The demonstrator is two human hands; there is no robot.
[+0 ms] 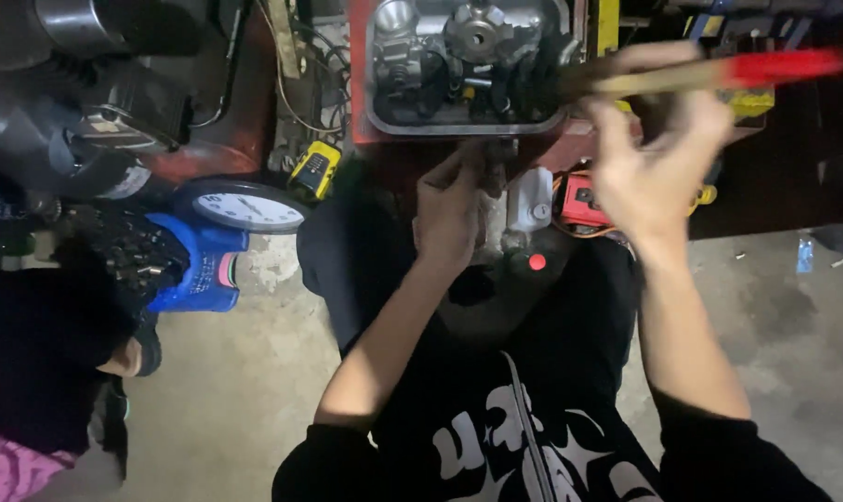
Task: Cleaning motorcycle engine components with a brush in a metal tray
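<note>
Head view: my hands at the open engine case [468, 70].
My right hand [658, 153], fingers pinched on a red-handled brush [719, 72], holds it level just right of the case, long axis pointing toward it; my left hand [449, 209], fingers closed on a small part below the case, is nearer.

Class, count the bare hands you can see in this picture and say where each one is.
2. The left hand is at the small engine part in the centre; the right hand, blurred, holds a red-tipped brush at upper right. No others show.
</note>
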